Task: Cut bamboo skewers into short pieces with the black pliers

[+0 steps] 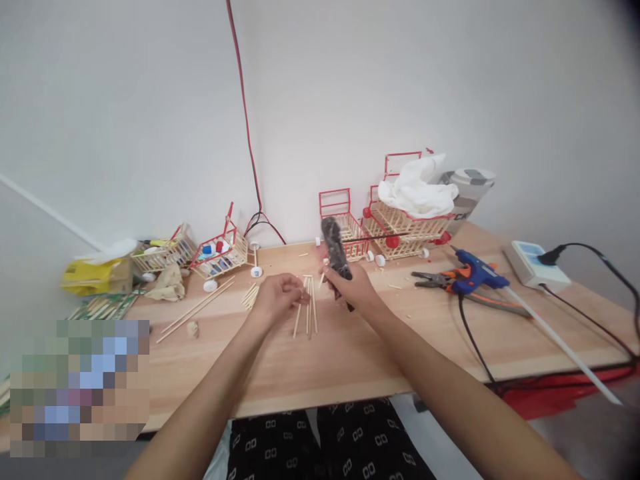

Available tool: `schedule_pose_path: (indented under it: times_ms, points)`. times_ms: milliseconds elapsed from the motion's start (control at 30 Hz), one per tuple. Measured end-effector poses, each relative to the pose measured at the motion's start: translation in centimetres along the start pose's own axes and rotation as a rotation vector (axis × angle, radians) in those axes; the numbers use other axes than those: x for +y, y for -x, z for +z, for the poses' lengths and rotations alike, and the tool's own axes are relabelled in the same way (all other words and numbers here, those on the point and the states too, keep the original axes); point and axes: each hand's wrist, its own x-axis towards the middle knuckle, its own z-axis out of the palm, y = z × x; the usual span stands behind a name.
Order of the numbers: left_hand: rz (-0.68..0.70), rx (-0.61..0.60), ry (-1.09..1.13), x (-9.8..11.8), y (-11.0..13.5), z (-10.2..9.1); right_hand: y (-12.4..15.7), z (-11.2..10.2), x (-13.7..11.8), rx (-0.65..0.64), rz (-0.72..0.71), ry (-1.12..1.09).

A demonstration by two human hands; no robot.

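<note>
My left hand point(277, 298) is over the table with its fingers curled in a pinch at a few thin wooden sticks point(310, 313). Whether a stick is between the fingertips is hidden. My right hand point(353, 287) is closed around a dark, mottled, elongated tool point(334, 243), held tilted; its kind is unclear. A short pale stick point(321, 279) shows just left of the right hand's fingers. To the left of my left hand lies a small bundle of cut sticks point(249, 296).
Small stick-built carts point(220, 257) with red rims stand along the wall, and a larger cart point(415, 223) carries white plastic. On the right lie pliers point(431, 279), a blue glue gun point(475, 272) and a power strip point(535, 263) with cables. Long sticks point(197, 309) lie at left.
</note>
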Motion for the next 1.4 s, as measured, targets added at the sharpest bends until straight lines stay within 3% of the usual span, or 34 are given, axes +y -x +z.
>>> schedule_pose_path:
  times_ms: [133, 267, 367, 467, 567, 600, 700, 767, 900, 1067, 1167, 1233, 1267, 1333, 1400]
  points:
    - [0.247, 0.259, -0.513, -0.7, -3.5, -1.1, -0.7, -0.9, -0.3, 0.142, 0.016, -0.164]
    - [0.284, 0.237, -0.616, -1.0, -6.1, -0.2, -1.1, -1.3, -0.4, 0.177, 0.02, -0.204]
    - [0.31, 0.21, -0.645, -0.8, -6.3, 0.5, -1.2, -1.3, -0.2, 0.155, 0.028, -0.208]
    - [0.34, 0.233, -0.67, -0.7, -4.9, -0.9, -1.2, -1.4, -0.2, 0.151, 0.034, -0.207]
    - [0.338, 0.292, -0.814, -1.8, -1.9, -5.3, -1.1, -1.3, -0.4, 0.153, 0.03, -0.203]
    - [0.296, 0.322, -0.869, -2.5, -0.6, -7.2, -1.0, -1.3, -0.5, 0.153, 0.031, -0.204]
    - [-0.001, 0.42, -1.092, -5.2, 3.4, -12.6, -0.8, -1.0, -0.5, 0.134, 0.025, -0.197]
    - [-0.12, 0.45, -1.189, -6.9, 5.5, -14.9, -0.7, -0.8, -0.4, 0.112, 0.018, -0.181]
    - [-0.188, 0.467, -1.233, -8.6, 7.3, -15.9, -0.5, -0.5, 0.0, 0.08, 0.012, -0.147]
    - [-0.159, 0.482, -1.257, -7.6, 7.7, -15.7, -0.3, -0.3, -0.1, 0.067, -0.004, -0.127]
    - [-0.082, 0.627, -1.055, -6.2, 8.2, -15.2, -0.1, -0.3, -0.6, 0.042, -0.019, -0.148]
    - [-0.003, 0.644, -0.651, -5.0, 8.1, -13.6, 0.1, -0.2, -1.0, 0.016, -0.028, -0.161]
    - [0.015, 0.575, -0.371, -4.3, 7.7, -12.4, 0.3, -0.1, -1.1, -0.004, -0.027, -0.161]
    - [-0.015, 0.318, 0.154, -2.9, 6.5, -9.2, 0.7, 0.2, -1.3, -0.057, -0.02, -0.161]
    - [-0.07, 0.152, 0.493, -1.6, 4.9, -5.7, 1.0, 0.4, -1.4, -0.114, -0.018, -0.158]
